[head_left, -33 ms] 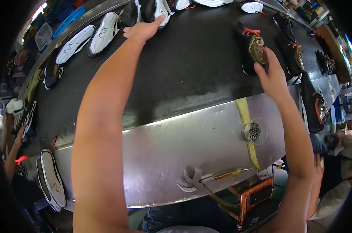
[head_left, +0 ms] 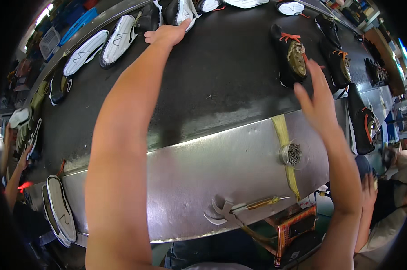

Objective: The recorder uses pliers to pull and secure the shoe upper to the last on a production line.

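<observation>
At the far edge of the dark, metal-fronted tabletop [head_left: 203, 101], I can see the left hand [head_left: 168, 36] reaching to a black and white shoe [head_left: 185, 12], its thumb against the white panel; from here I cannot tell whether its grip is closed around it. A dark shoe with a white edge [head_left: 149, 19] lies just left of it.

Over to the right, the right hand [head_left: 320, 96] has an open grip, thumb and fingers spread just beside a black shoe with bright orange laces and an olive-brown opening [head_left: 288, 58]. That shoe rests on the dark surface.

Nearer me, a flat yellow strip [head_left: 281, 128] crosses the metal part, with a clear round dish [head_left: 283, 155] of small metal nails [head_left: 295, 154] on it. Metal pincers [head_left: 224, 211] lie near the front edge, beside a slim amber-handled pointed tool [head_left: 264, 202].
</observation>
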Tool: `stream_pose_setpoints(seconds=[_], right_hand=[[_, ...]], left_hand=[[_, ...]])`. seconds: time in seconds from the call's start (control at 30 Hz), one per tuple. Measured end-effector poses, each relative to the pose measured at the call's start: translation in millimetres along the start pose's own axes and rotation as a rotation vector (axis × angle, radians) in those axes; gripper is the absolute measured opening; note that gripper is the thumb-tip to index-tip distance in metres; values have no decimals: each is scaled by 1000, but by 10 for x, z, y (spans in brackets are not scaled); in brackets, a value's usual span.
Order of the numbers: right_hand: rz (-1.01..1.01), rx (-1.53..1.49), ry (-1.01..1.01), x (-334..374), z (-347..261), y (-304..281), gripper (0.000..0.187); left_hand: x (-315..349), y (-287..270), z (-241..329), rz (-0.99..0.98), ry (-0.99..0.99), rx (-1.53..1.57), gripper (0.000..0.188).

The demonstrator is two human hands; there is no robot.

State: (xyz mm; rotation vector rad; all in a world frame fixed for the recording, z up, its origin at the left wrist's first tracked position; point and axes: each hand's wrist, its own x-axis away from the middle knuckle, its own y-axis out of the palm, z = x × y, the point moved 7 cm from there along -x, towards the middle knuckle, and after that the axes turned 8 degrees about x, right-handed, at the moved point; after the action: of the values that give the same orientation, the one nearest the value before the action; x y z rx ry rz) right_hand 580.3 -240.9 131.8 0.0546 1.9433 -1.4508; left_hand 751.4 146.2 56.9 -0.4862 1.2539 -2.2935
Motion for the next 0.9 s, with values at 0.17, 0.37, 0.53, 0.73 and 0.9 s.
stream_pose_setpoints(seconds=[0.17,0.37,0.53,0.73,0.9], right_hand=[[-462,-251,-352,1241,-1393,-624,75],[-705,-134,-214,2001,-1793,-682,74],[-582,57,-237,2059,-1905,-631,64],[-475,-430,91,2858,-2035,-974,60],[-884,-1053,552,4350,-2360,-538,38]], left_hand=[[-64,-93,-274,28,-16,256,84],[1114,-1031,-1239,-7,264,208,79],[2730,-1955,-2456,-149,253,214,62],[4338,-2659,-3412,112,228,72,63],[4102,-3080,-4096,595,362,-235,71]])
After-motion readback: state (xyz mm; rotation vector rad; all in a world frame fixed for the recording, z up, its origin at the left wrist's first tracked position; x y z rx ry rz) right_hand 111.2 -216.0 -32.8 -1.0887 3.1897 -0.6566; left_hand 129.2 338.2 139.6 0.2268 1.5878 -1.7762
